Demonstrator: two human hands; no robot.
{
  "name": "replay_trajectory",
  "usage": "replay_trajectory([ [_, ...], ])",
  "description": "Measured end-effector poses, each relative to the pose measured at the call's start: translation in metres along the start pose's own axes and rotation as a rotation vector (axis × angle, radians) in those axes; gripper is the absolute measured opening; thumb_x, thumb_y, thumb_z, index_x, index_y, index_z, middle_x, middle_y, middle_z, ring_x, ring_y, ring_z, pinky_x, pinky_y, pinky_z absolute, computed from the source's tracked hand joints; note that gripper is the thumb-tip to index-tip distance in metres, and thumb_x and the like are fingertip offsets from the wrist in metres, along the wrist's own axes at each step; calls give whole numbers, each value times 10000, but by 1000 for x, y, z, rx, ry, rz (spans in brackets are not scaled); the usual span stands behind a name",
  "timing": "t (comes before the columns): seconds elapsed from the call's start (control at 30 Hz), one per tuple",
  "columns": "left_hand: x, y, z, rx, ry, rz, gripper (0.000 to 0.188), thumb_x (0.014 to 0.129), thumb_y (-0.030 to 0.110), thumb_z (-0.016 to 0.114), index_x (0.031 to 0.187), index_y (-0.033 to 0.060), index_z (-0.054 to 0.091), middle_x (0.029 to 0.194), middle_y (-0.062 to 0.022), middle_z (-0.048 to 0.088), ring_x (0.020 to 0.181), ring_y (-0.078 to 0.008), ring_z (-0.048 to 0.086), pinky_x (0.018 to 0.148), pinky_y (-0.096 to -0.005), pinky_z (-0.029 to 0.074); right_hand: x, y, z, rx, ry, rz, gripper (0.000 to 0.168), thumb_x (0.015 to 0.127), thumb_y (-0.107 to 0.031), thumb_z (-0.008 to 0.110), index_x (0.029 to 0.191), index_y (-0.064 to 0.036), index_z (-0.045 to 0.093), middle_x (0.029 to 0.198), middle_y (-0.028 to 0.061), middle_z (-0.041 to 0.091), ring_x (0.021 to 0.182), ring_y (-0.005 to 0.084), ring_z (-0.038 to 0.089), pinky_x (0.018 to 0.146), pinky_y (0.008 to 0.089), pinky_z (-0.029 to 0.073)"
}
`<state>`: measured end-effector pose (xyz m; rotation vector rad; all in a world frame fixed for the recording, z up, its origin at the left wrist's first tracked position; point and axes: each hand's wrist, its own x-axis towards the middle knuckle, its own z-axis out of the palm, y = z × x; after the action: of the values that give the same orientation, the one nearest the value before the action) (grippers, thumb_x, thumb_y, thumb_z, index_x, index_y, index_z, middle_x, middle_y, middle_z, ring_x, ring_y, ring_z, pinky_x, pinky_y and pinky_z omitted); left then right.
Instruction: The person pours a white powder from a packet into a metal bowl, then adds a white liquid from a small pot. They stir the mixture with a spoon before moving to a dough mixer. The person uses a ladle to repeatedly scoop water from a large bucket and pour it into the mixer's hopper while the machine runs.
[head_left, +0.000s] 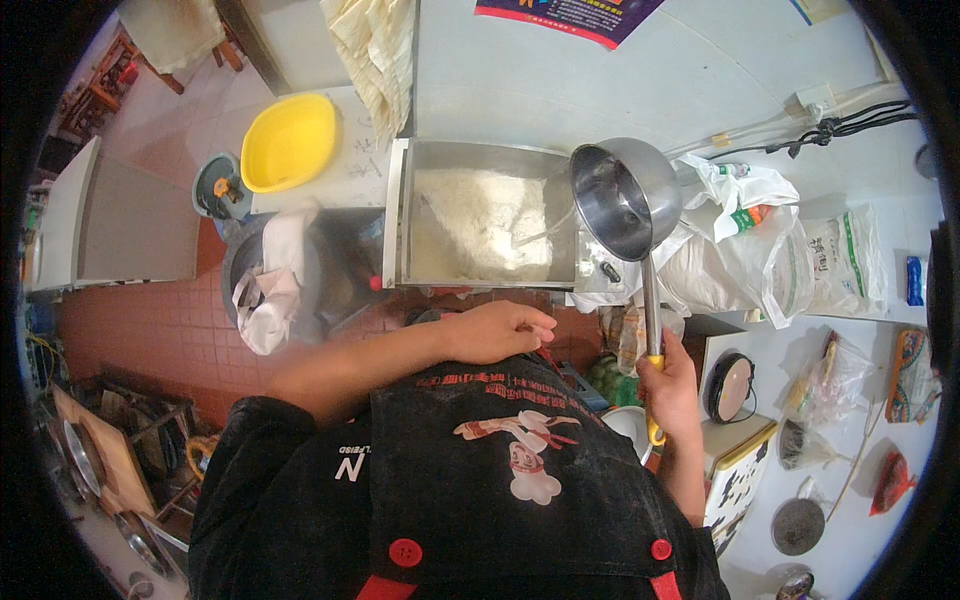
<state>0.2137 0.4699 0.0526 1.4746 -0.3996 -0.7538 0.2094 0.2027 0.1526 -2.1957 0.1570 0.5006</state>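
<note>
My right hand (670, 382) grips the yellow-ended handle of a deep stainless steel ladle (664, 187). The ladle is tilted, its mouth turned left over the right end of a rectangular metal trough (487, 152). A pale thin streak, perhaps liquid, runs from near its lip down into the trough. Whitish flour-like material (472, 210) lies in the trough, with a bright glare on its right part. In front of my black apron (450, 480), my left hand (499, 332) hovers with nothing in it, its fingers loosely bent, apart from the trough's near edge.
Left of the trough are a yellow plastic basin (289, 142) and a dark tub (244, 259) with pale cloth (274, 300) over it. Plastic bags (750, 255) crowd the counter on the right. Black cables (825, 131) run along the wall. A round appliance (729, 386) stands lower right.
</note>
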Motion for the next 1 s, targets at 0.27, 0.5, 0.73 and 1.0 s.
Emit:
replay_trajectory([
  [0.27,2,7,0,29,-35,-47,409,903,199,505,1247,-12,446,1171,-121,576,1092,-191,527,947,-307,393,2,-8,16,-468,144,-360,492,755,-63,585,1210,40,429,819,266,578,754,420,583,672,433,473],
  [0.5,4,1,1,21,-19,-46,418,899,213,503,1242,-20,448,1159,-113,580,1075,-178,532,938,-297,395,18,-11,40,-688,198,-416,536,717,-65,584,1211,49,406,910,252,585,723,393,594,613,450,484],
  [0.73,11,1,-1,-127,47,-57,504,914,329,488,1258,-35,426,1095,-105,597,1002,-170,557,882,-279,420,32,-38,53,-120,-101,-79,403,783,-104,572,1141,50,471,779,161,600,574,218,597,505,323,468],
  [1.0,35,23,-8,-747,472,-204,380,901,385,485,938,8,509,672,-76,532,533,-191,531,531,-285,470,67,-42,108,549,-455,-75,270,896,-251,525,1008,-5,532,755,62,579,531,143,546,488,272,455],
])
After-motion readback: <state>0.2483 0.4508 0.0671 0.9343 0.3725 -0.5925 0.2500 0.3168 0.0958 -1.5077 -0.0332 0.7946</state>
